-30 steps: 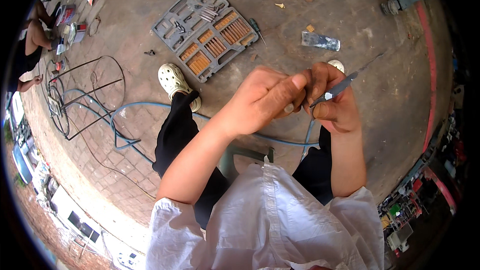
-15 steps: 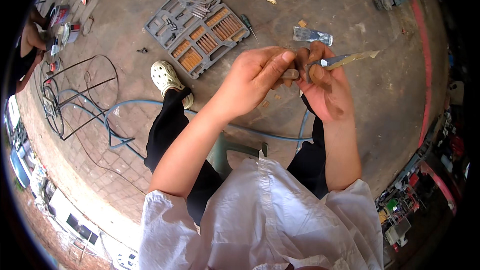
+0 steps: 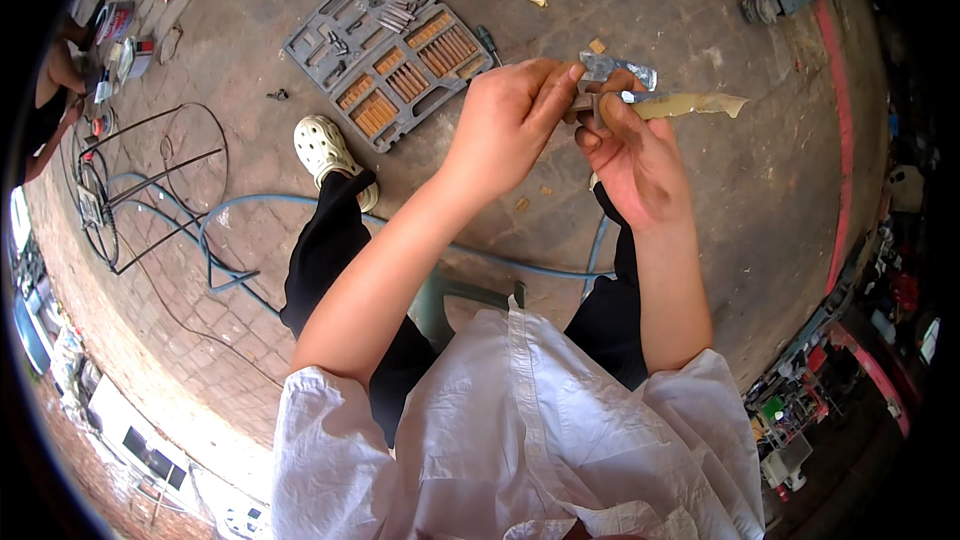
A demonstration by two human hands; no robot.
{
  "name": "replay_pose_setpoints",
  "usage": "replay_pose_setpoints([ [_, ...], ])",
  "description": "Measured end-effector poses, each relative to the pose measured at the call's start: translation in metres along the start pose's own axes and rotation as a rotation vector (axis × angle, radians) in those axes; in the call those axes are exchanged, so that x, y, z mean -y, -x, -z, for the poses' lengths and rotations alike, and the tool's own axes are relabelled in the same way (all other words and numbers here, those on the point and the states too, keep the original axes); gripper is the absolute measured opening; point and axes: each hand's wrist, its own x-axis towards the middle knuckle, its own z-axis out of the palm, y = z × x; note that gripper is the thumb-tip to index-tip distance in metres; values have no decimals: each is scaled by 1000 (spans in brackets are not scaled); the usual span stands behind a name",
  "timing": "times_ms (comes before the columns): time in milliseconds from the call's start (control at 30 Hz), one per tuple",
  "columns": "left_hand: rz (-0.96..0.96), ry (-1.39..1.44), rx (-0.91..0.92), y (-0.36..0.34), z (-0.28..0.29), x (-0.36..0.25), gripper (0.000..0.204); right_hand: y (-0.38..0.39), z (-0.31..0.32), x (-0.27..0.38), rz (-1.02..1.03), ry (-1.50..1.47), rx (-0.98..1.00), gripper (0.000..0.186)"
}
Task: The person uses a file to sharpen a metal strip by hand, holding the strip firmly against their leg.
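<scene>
My left hand (image 3: 510, 115) is closed, thumb and fingers pinching one end of a small grey-brown piece (image 3: 582, 105) whose kind I cannot make out. Close against it, my right hand (image 3: 645, 160) has dark smudges on its fingers and thumb. Its fingers close round a yellowish strip (image 3: 700, 104) with a ragged end that sticks out to the right. The inner end of the strip is hidden by the fingers. Beyond both hands lies a silvery-blue flat packet (image 3: 605, 65) on the floor, partly covered by the right fingers.
An open grey tool case (image 3: 395, 135) with brown strips and metal bits lies ahead left, a screwdriver (image 3: 487, 39) beside it. A blue hose (image 3: 480, 258) crosses the floor by my legs. A black wire frame (image 3: 150, 185) stands left, near another person (image 3: 60, 80).
Both hands have moved slightly away from me. The right hand has turned, so its strip now points more level to the right, and the small piece shows less between the hands.
</scene>
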Motion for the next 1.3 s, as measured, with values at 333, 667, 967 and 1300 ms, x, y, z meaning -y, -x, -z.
replay_pose_setpoints([
  [333, -166, -175, 120, 2, 5, 5, 21, -4, 4, 3, 116, 220, -129, 22],
  [667, -310, -231, 84, 2, 1, 11, 18, -5, 21, 4, 77, 77, -56, 18],
  [967, -265, -247, 86, 4, 4, 13, 22, -7, 13, 0, 121, 143, -111, 19],
  [1300, -296, -336, 23, 11, 0, 16, 21, -7, 8, -7, 138, 125, -130, 15],
])
